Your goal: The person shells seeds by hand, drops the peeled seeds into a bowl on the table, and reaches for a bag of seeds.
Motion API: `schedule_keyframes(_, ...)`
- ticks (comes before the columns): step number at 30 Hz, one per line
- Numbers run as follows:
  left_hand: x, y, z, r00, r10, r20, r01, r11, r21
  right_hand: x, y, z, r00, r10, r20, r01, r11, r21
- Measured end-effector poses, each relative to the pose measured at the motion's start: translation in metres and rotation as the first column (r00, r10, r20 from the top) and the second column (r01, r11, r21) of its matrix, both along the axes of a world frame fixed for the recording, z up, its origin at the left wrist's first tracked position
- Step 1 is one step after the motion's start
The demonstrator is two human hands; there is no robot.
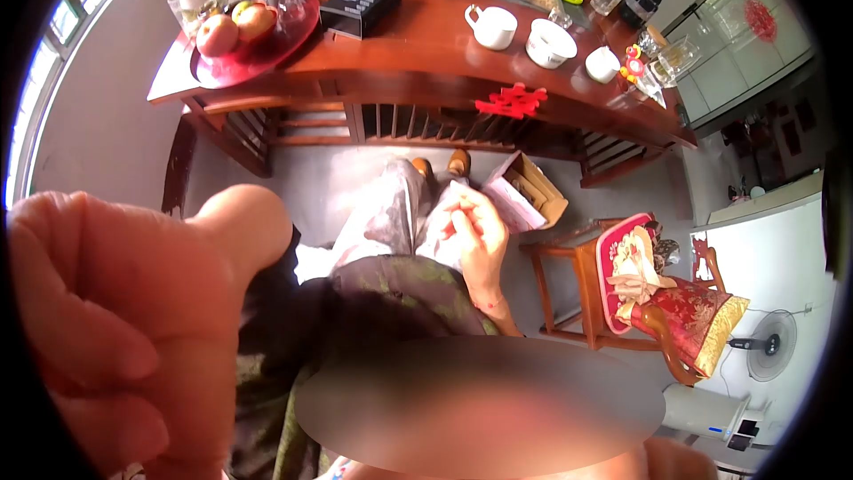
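Observation:
My left hand [133,329] is raised very near the camera and fills the left side of the view. Its fingers curl in toward the palm, and nothing shows between them. My right hand [477,229] hovers over or rests on my right thigh; which of the two I cannot tell. The fingers there are bent and pressed together, and whatever they may hold is too small to make out. Beneath it are pale trousers [378,218]. An open cardboard box [542,196] stands on the floor just beyond that hand.
A red-brown wooden table [400,58] stands ahead, bearing a red tray [298,36] of fruit, a black device [362,7], a white mug [493,28] and white cups. At right are a wooden chair [582,289] with a red cushion [689,311] and a fan [771,345].

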State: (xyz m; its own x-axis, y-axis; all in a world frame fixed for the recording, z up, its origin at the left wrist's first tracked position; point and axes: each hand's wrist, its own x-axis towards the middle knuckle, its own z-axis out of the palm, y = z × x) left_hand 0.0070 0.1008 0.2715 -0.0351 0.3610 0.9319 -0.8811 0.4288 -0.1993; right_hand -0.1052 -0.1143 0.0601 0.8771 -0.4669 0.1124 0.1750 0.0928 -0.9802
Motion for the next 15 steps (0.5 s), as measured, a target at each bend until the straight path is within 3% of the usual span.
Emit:
schedule_keyframes(3, 0.005, -0.008, -0.01, 0.994, 0.103, -0.021, -0.103, 0.995, -0.011, 0.001, -0.003, -0.004, 1.0, 0.009, 0.013, -0.009, 1.0, -0.003)
schedule_keyframes(7, 0.023, -0.027, -0.046, 0.906, 0.408, -0.117, -0.41, 0.912, 0.008, 0.003, -0.01, -0.01, 1.0, 0.002, 0.014, -0.002, 1.0, 0.025)
schedule_keyframes(9, 0.028, -0.046, -0.072, 0.827, 0.533, -0.181, -0.504, 0.844, 0.182, 0.008, -0.017, -0.014, 1.0, -0.019, 0.021, 0.018, 0.999, 0.036)
schedule_keyframes(11, 0.036, -0.067, -0.1, 0.769, 0.588, -0.252, -0.379, 0.736, 0.561, 0.011, -0.03, -0.013, 0.999, -0.042, 0.029, 0.042, 0.999, -0.013)
schedule_keyframes(12, 0.031, -0.074, -0.109, 0.653, 0.61, -0.449, 0.103, 0.516, 0.851, 0.015, -0.038, -0.015, 0.998, -0.054, 0.032, 0.055, 0.998, -0.031)
schedule_keyframes(14, 0.046, -0.097, -0.154, 0.698, 0.699, -0.156, 0.237, -0.02, 0.971, 0.023, -0.056, -0.012, 0.997, -0.076, 0.013, 0.076, 0.994, -0.073)
schedule_keyframes(15, 0.053, -0.097, -0.191, 0.772, 0.636, 0.014, 0.055, -0.088, 0.995, 0.027, -0.066, -0.01, 0.997, -0.076, 0.022, 0.077, 0.992, -0.101)
